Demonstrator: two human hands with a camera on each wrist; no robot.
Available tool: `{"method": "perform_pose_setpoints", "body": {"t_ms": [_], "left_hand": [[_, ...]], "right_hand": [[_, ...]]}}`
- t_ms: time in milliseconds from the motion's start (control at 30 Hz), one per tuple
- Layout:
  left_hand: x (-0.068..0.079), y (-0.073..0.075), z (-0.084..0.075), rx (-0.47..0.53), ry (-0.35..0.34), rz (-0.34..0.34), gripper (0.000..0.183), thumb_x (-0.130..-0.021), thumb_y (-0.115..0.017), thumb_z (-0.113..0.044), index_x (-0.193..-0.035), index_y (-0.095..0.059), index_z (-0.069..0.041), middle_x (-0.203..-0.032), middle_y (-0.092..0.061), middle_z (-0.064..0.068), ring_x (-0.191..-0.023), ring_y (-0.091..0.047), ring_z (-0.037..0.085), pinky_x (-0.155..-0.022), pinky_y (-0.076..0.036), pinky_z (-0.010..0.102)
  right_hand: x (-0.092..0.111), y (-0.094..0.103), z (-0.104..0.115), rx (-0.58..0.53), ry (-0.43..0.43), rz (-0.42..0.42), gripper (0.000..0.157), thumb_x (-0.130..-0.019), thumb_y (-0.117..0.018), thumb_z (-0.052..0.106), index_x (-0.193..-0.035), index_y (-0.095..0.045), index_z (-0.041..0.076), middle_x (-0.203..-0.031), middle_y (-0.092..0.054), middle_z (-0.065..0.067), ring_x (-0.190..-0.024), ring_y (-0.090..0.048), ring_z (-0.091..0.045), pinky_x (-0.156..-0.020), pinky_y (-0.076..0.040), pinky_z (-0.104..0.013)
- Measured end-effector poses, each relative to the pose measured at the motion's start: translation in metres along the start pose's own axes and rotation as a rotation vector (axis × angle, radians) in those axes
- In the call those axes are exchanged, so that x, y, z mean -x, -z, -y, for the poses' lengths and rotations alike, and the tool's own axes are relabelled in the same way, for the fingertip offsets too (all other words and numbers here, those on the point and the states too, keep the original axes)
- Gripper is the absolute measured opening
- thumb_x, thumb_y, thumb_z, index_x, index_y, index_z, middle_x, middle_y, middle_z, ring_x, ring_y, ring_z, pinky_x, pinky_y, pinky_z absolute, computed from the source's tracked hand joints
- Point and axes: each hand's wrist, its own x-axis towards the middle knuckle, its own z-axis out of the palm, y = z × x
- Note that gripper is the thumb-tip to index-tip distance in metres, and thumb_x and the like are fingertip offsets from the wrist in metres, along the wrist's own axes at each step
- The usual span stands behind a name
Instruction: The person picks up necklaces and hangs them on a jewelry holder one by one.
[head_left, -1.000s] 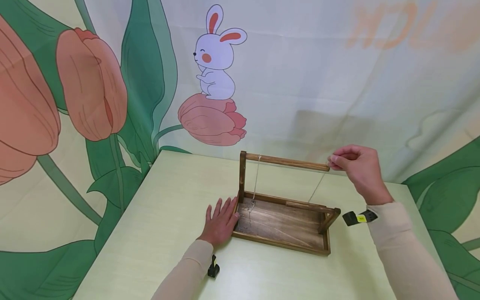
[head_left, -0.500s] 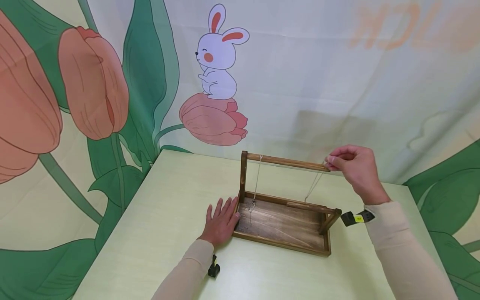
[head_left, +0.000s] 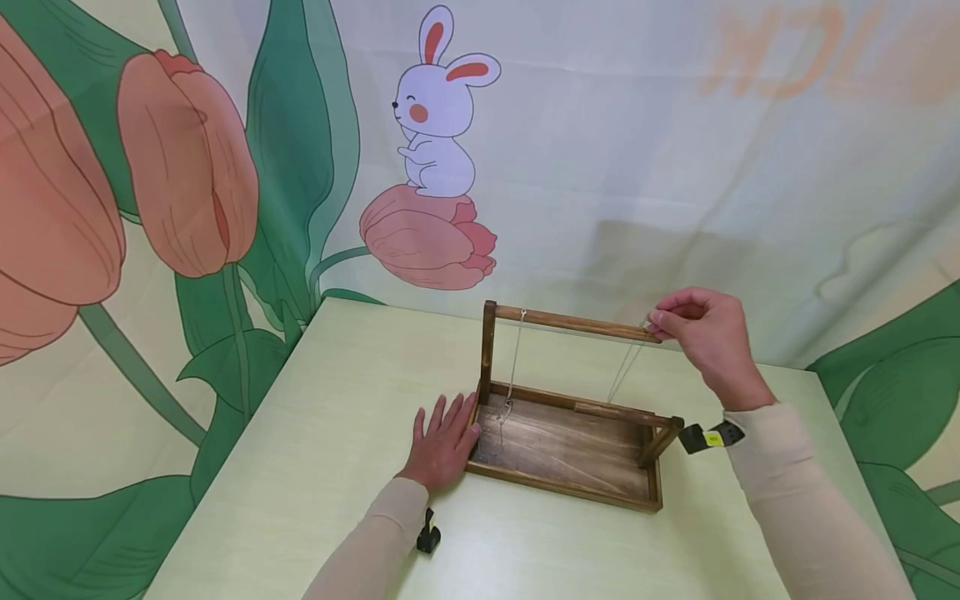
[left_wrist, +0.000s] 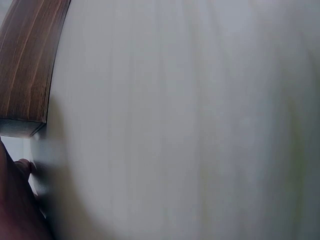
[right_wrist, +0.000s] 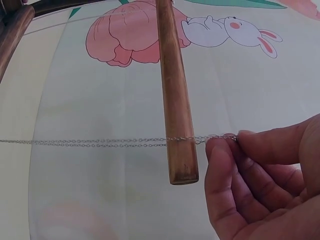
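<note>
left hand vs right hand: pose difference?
The left hand has its fingers extended against the tray's side; the right hand has its fingers curled, pinching a chain.
The left hand is low at the table; the right hand is up by the bar's free end.
Shared: beige sleeves.

Under the right fingers [right_wrist: 220,185] hangs a thin silver metal chain [right_wrist: 100,141]; left of them, a long brown wooden bar [head_left: 570,322]. Right of the left fingers [head_left: 452,414], a rectangular brown wooden tray [head_left: 562,446].
</note>
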Motion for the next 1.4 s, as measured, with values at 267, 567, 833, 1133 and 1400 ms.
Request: {"method": "perform_pose_setpoints", "body": {"t_ms": [267,567,833,1133,1400], "left_hand": [[0.000,0.001,0.000,0.009,-0.005,0.003,0.061,-0.113,-0.030,-0.047,-0.169,-0.019,-0.025,-0.175,-0.024,0.007,-0.164,-0.011,0.038,-0.129,-0.002,0.066],[-0.002,0.000,0.001,-0.006,0.001,0.014,0.061,-0.113,-0.029,-0.049,-0.169,-0.016,-0.028,-0.176,-0.022,0.005,-0.165,-0.009,0.035,-0.129,-0.001,0.064],[-0.001,0.000,0.001,0.003,0.002,0.005,0.062,-0.112,-0.028,-0.050,-0.169,-0.017,-0.027,-0.176,-0.021,0.004,-0.165,-0.009,0.034,-0.130,-0.001,0.064],[-0.001,0.000,0.002,0.010,0.007,0.010,0.062,-0.112,-0.029,-0.049,-0.169,-0.017,-0.028,-0.176,-0.022,0.005,-0.165,-0.009,0.035,-0.129,-0.001,0.064],[-0.002,-0.002,0.003,0.016,0.011,0.010,0.062,-0.112,-0.030,-0.050,-0.169,-0.017,-0.028,-0.176,-0.021,0.004,-0.166,-0.007,0.033,-0.129,0.001,0.064]], "right_hand": [[0.000,-0.003,0.001,0.097,0.004,-0.008,0.021,-0.098,-0.073,0.013,-0.110,-0.072,-0.004,-0.083,-0.072,0.016,-0.077,-0.073,-0.009,-0.071,-0.059,-0.022],[-0.002,-0.006,0.001,0.127,0.006,0.010,0.021,-0.099,-0.072,0.017,-0.111,-0.074,0.000,-0.087,-0.072,0.014,-0.079,-0.072,-0.010,-0.069,-0.056,-0.022],[-0.004,-0.011,0.003,0.119,0.003,0.021,0.020,-0.098,-0.074,0.017,-0.110,-0.074,0.000,-0.085,-0.072,0.014,-0.079,-0.073,-0.009,-0.072,-0.059,-0.024],[-0.004,-0.015,0.007,0.087,-0.005,0.036,0.020,-0.098,-0.073,0.015,-0.109,-0.072,-0.002,-0.088,-0.074,0.008,-0.080,-0.075,-0.009,-0.076,-0.061,-0.023],[-0.005,-0.019,0.009,0.094,-0.008,0.047,0.021,-0.098,-0.074,0.016,-0.109,-0.072,-0.001,-0.089,-0.073,0.009,-0.081,-0.075,-0.010,-0.076,-0.061,-0.023]]}}
